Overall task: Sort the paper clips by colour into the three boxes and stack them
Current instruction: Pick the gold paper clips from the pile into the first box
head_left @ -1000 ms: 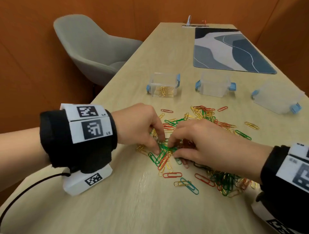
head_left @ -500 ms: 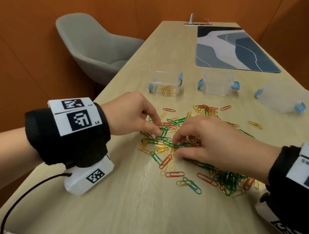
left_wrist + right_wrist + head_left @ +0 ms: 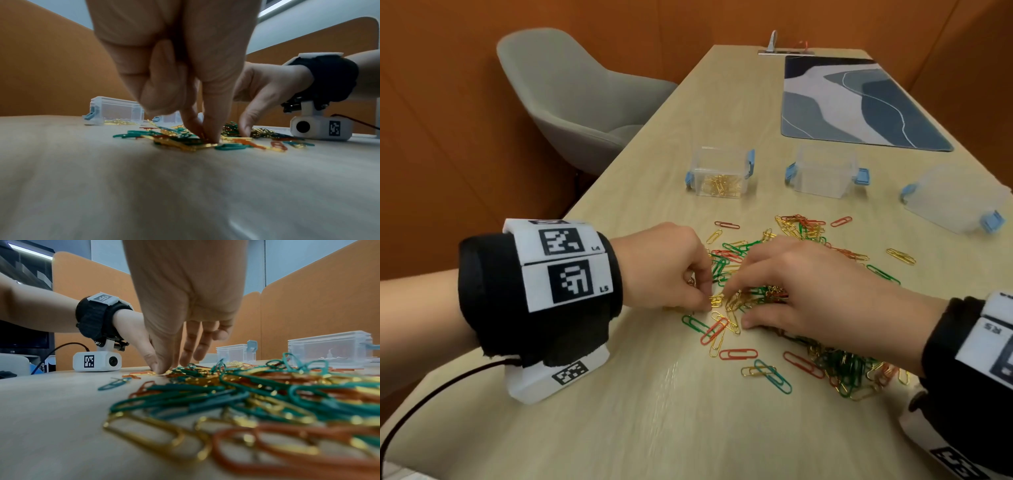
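Both hands [image 3: 726, 284] fingering paper clips [image 3: 835, 370], table edge [image 3: 599, 192] left

Orange partition walls [image 3: 448, 102], grey chair [image 3: 571, 99], wooden table [image 3: 654, 411]

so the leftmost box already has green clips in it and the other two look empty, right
Not green. In the head view the leftmost box holds gold clips; the left wrist view shows the same gold heap. The middle box and right box do look empty.
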`<move>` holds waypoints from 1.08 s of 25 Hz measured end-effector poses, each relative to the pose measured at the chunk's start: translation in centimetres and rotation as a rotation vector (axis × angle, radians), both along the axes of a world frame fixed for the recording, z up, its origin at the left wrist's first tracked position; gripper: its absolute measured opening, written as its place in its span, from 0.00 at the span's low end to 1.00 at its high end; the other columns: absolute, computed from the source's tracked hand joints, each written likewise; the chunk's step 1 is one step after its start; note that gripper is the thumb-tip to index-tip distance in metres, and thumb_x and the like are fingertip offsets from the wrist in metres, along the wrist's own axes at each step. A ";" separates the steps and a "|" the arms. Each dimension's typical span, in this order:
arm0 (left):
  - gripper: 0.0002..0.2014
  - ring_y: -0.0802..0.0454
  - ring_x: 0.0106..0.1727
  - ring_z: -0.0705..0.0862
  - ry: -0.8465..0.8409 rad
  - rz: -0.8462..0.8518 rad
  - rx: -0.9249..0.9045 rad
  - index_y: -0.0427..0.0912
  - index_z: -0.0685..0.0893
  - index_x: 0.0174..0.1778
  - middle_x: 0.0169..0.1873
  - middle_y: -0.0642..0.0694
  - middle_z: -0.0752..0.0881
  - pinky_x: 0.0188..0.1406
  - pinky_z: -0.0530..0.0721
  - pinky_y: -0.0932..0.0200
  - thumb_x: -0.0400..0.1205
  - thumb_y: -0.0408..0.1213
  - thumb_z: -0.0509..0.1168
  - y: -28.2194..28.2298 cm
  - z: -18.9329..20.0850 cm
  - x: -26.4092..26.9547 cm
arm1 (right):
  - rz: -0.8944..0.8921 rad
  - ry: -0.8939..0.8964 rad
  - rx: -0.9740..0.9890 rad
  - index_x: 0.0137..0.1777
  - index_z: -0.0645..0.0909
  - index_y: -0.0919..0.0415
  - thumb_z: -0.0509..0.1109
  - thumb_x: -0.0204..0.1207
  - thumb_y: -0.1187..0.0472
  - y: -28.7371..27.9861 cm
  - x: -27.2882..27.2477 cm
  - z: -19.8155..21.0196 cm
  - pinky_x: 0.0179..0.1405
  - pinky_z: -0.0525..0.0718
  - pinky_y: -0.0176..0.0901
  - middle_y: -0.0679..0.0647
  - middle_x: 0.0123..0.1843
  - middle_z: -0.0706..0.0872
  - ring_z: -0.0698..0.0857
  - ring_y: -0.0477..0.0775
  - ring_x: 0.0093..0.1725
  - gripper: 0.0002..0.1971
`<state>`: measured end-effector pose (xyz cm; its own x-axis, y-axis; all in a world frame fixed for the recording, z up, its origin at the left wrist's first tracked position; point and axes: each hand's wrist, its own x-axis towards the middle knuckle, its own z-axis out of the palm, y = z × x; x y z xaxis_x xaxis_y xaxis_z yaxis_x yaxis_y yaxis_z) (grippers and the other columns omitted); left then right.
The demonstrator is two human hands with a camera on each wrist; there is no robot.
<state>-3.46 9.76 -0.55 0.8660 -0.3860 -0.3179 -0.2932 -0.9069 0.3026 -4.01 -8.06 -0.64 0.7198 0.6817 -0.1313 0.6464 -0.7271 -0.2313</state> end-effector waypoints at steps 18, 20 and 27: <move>0.11 0.60 0.21 0.75 0.433 0.409 -0.525 0.41 0.82 0.37 0.22 0.52 0.79 0.17 0.72 0.70 0.82 0.34 0.58 1.4 0.1 0.9 | -0.065 0.003 0.178 0.43 0.77 0.47 0.65 0.78 0.51 0.0 -0.1 -0.1 0.40 0.73 0.28 0.38 0.37 0.79 0.76 0.37 0.40 0.03; 0.05 0.64 0.31 0.81 0.218 0.226 -0.304 0.48 0.86 0.41 0.30 0.56 0.85 0.35 0.80 0.70 0.78 0.44 0.67 1.1 0.1 0.7 | -0.088 0.045 0.202 0.45 0.81 0.45 0.68 0.76 0.52 0.0 -0.2 -0.1 0.38 0.73 0.24 0.37 0.36 0.81 0.77 0.34 0.38 0.02; 0.11 0.71 0.31 0.78 0.073 0.011 -0.049 0.51 0.88 0.46 0.31 0.61 0.81 0.32 0.73 0.77 0.70 0.47 0.75 -0.2 0.1 0.0 | -0.116 0.143 0.125 0.51 0.86 0.46 0.74 0.71 0.49 0.3 0.1 -0.8 0.34 0.74 0.25 0.40 0.36 0.83 0.80 0.38 0.38 0.09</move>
